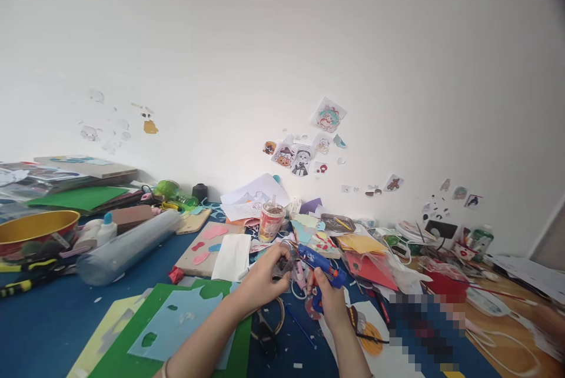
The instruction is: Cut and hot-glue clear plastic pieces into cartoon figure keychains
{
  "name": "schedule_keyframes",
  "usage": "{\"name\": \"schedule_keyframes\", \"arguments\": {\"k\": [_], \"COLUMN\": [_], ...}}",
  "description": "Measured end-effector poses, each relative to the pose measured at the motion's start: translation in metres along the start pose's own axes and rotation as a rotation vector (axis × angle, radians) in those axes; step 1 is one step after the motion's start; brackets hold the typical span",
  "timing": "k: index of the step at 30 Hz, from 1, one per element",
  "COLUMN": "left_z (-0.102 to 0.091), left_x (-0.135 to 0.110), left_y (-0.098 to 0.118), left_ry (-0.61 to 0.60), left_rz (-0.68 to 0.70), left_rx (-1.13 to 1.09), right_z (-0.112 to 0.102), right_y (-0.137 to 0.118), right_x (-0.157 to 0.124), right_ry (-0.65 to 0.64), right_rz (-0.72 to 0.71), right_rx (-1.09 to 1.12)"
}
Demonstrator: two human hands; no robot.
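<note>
My right hand (329,301) is closed around a blue glue gun (324,265), its nozzle pointing up and left. My left hand (265,279) pinches a small clear, greyish piece (282,261) right at the gun's tip; I cannot make out what the piece is. Both hands hover low over a blue table (53,319) strewn with craft scraps. A green sheet with a pale blue cut-out sheet (180,322) on it lies under my left forearm.
A clear tube (128,246), a glue bottle (106,229) and a yellow bowl (37,226) sit at the left. A red cup (270,221), white tissue (232,256), coloured papers (366,254) and black scissors (266,331) crowd the middle. Stickers (300,157) dot the white wall.
</note>
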State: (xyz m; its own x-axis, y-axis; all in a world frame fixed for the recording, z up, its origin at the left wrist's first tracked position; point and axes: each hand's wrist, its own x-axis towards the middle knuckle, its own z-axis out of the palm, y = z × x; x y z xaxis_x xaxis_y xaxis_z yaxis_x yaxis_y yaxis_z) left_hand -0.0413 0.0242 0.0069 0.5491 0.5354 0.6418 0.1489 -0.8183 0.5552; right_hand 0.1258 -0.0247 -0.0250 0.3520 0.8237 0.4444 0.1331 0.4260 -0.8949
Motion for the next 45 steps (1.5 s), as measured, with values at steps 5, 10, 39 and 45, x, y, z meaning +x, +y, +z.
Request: {"name": "schedule_keyframes", "arguments": {"k": [5, 10, 39, 45], "left_z": [-0.0006, -0.0014, -0.007, -0.0075], "left_x": [-0.0004, -0.0007, 0.0011, 0.002], "left_y": [-0.0013, -0.0024, 0.0024, 0.0019], "left_ry": [0.002, 0.016, 0.068, 0.071], "left_rz": [-0.011, -0.016, 0.002, 0.004], "left_rx": [0.006, 0.006, 0.026, 0.019], "right_z": [-0.0005, -0.001, -0.0013, -0.0016], "right_y": [0.0014, 0.002, 0.0016, -0.0011], "right_x": [0.0009, 0.0015, 0.0001, 0.0006], "right_ry": [0.011, 0.006, 0.031, 0.027], "right_rz": [-0.011, -0.02, -0.01, -0.009], "right_rx": [-0.005, -0.011, -0.022, -0.028]}}
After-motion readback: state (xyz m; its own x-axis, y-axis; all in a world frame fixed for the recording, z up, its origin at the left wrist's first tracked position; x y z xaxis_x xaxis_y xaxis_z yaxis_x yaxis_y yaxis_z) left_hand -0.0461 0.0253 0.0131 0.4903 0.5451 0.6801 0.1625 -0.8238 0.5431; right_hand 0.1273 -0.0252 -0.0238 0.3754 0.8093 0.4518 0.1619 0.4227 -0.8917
